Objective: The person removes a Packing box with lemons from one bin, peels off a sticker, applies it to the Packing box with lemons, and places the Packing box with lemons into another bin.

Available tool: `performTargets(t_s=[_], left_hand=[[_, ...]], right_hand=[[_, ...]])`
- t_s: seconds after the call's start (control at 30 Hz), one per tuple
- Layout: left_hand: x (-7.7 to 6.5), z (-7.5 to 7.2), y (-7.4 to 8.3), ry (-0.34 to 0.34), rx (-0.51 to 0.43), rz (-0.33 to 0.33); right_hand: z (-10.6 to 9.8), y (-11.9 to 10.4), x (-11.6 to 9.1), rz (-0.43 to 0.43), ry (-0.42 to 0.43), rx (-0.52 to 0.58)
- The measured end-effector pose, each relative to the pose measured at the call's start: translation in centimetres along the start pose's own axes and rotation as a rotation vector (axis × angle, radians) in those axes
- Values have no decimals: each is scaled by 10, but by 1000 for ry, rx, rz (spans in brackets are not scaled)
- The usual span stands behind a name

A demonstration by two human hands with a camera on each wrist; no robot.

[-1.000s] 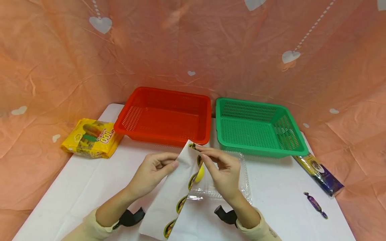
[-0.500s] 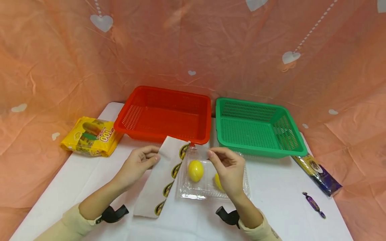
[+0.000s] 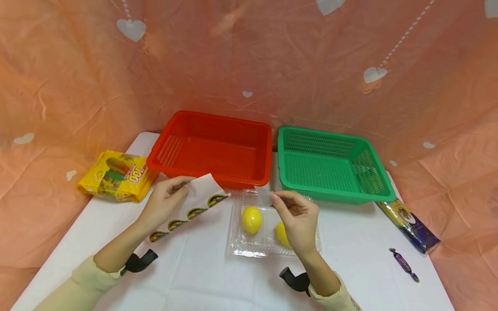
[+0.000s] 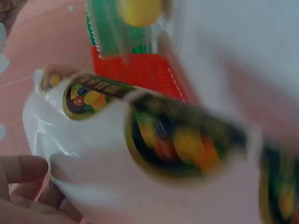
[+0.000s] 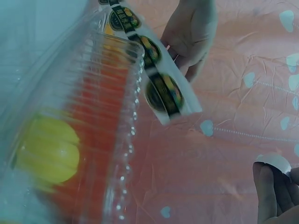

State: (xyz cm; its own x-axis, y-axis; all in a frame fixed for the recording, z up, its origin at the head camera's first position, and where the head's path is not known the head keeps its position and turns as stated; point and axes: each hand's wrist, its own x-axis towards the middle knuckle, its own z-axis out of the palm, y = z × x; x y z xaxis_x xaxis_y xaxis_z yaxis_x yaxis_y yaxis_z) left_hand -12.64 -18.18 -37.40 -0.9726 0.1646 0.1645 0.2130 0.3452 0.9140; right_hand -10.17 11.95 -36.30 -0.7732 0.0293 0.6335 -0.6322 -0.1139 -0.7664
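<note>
My left hand (image 3: pixel 165 201) grips a white strip of stickers (image 3: pixel 202 188) by its edge, tilted in the air to the left of the clear plastic box. Dark oval fruit labels (image 4: pixel 170 144) run along the strip's edge in the left wrist view. Between thumb and fingertips, my right hand (image 3: pixel 297 220) pinches a small peeled sticker (image 5: pixel 275 162), its white back showing. Below that hand stands the clear plastic box (image 3: pixel 249 253). One yellow lemon (image 3: pixel 252 220) lies inside on the left; another lemon (image 3: pixel 282 234) is partly hidden by my right hand.
A red basket (image 3: pixel 218 177) and a green basket (image 3: pixel 334 190) stand at the back. To the left lies a yellow snack packet (image 3: pixel 116 177). On the right are a yellow-and-purple packet (image 3: pixel 408 224) and a purple wrapped candy (image 3: pixel 403 261).
A sticker has come off the strip into my right hand. My left hand has drawn the strip leftward and tilted it, uncovering the box and lemons. My right hand has barely moved.
</note>
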Motion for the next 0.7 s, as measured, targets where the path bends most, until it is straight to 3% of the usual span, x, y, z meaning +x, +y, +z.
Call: performTargets(t_s=[0.17,0.4,0.53,0.7], left_hand=[[6,5,-9,-81,178,4],[20,21,-28,-155,399,90],[28,29,-42,-206,477,98],[37,38,-57,-280,499,87]], right_hand=[[-4,1,-2,11,14,-11],[-11,0,-6,7,29,-21],[-18,-1,-10,20,34,-33],[-31,1,-15,41,44,-39]])
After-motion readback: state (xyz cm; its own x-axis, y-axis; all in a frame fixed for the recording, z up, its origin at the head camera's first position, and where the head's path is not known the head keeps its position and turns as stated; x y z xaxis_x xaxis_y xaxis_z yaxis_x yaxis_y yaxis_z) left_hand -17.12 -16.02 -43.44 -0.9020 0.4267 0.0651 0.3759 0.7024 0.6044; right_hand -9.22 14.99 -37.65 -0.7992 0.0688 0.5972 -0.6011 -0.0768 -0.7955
